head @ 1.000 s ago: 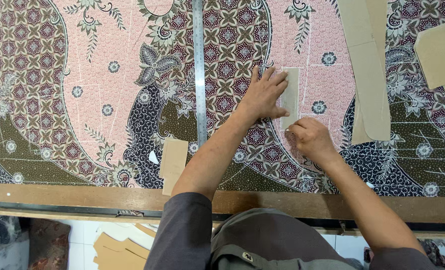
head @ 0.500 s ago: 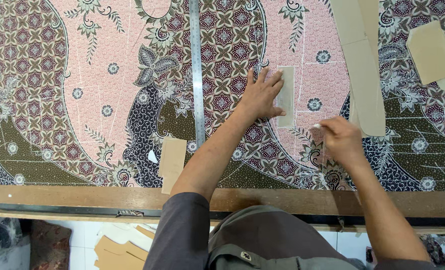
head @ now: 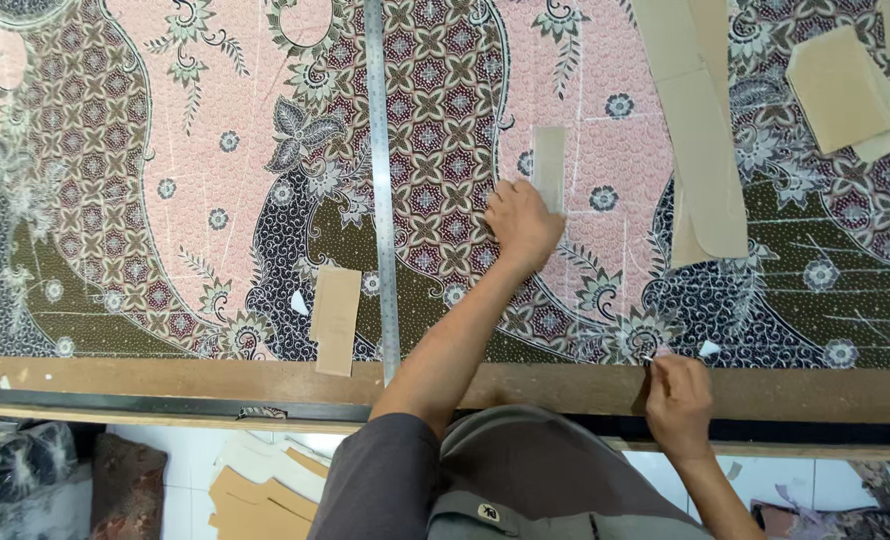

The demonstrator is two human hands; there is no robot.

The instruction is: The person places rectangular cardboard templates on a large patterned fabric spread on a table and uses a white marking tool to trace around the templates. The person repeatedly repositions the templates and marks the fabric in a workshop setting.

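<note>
- The right hand (head: 677, 395) has pulled back from the small card strip (head: 549, 166) to the near edge of the counter (head: 165, 380), where a second ago it was working right beside the strip.
- It now pinches something small and pale between its fingertips at the edge of the cloth (head: 195, 150); it looks like a bit of chalk, though I cannot tell for sure.
- A small white piece (head: 709, 348) lies on the cloth just beside that hand.
- The left hand (head: 523, 225) has stayed with the strip, but its fingers, spread flat over it a moment ago, are now curled, with the fingertips on the strip's lower end.
- Whether it presses or grasps the strip I cannot tell.
- So the marking beside the strip seems paused, with the strip kept in its place on the pink part of the cloth, right of the steel ruler (head: 380, 190).
- White chalk lines already run across the cloth near the strip.
- Other things around: a long card pattern (head: 700, 130) lies well right of the strip, more card pieces (head: 840, 90) sit at the far right, and a small card rectangle (head: 336, 320) rests just left of the ruler at the near edge.
- Nothing lies between the two hands except patterned cloth.
</note>
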